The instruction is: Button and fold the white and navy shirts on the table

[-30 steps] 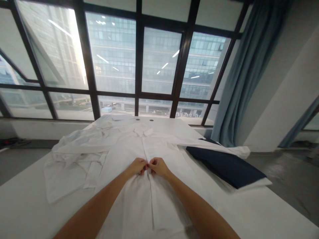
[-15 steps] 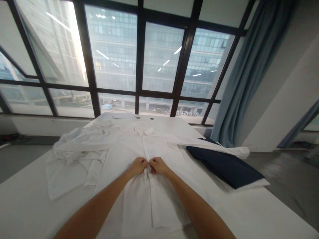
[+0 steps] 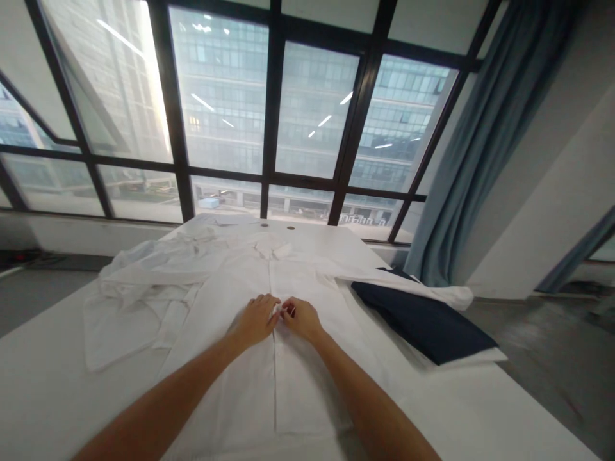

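A white shirt (image 3: 312,390) lies front up, its collar toward the window and its right-side sleeve stretched out over a dark folded cloth. My left hand (image 3: 259,317) rests on the front placket, fingers bent and pinching a bunched bit of the fabric. Close beside it, my right hand (image 3: 300,318) pinches the placket edge between thumb and fingertips. Both hands meet at the middle of the shirt front. Any button there is too small to make out.
On the left, more crumpled white clothing (image 3: 125,320) covers part of the white table (image 3: 43,384). A dark navy folded cloth (image 3: 427,326) with white beneath it lies at the right edge. Behind stand the window frames and a blue curtain (image 3: 461,173).
My left hand has turned flatter and shifted slightly left, with its fingers over the placket. My right hand stays close to it, still pinching. The lower shirt front now lies smoother.
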The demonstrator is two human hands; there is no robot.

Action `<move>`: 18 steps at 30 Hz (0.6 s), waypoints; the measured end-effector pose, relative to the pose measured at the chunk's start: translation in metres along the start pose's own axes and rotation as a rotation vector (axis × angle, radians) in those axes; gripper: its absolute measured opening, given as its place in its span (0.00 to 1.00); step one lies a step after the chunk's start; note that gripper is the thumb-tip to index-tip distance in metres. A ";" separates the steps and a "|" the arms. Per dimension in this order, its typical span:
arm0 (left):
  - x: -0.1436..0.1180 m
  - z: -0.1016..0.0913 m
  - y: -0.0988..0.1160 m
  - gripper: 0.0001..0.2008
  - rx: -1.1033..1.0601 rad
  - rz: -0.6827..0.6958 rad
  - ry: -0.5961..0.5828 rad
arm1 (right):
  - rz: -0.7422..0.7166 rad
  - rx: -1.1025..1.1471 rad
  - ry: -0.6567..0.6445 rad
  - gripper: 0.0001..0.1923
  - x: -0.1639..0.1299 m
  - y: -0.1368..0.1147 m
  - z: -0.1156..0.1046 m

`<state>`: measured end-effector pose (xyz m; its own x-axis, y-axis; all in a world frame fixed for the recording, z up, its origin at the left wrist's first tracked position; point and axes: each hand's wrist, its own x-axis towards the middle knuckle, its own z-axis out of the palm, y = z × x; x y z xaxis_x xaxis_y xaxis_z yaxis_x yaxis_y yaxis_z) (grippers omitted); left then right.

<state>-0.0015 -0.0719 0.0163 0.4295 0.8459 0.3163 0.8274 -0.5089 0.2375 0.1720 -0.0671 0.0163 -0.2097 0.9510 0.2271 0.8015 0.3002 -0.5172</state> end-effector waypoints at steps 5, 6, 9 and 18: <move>-0.024 -0.009 -0.011 0.36 0.063 0.142 -0.343 | -0.026 -0.300 -0.254 0.44 -0.033 0.028 -0.033; -0.031 -0.010 -0.012 0.36 0.060 0.158 -0.380 | 0.006 -0.312 -0.318 0.46 -0.041 0.032 -0.036; -0.047 -0.009 -0.008 0.38 0.051 0.190 -0.414 | 0.027 -0.317 -0.398 0.48 -0.059 0.038 -0.042; 0.003 -0.053 -0.074 0.22 -0.041 -0.242 -0.095 | 0.085 -0.349 -0.169 0.24 -0.013 0.033 -0.064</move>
<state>-0.0804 -0.0400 0.0487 0.2547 0.9540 0.1582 0.8955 -0.2944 0.3338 0.2371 -0.0747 0.0493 -0.2000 0.9789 0.0409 0.9562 0.2042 -0.2098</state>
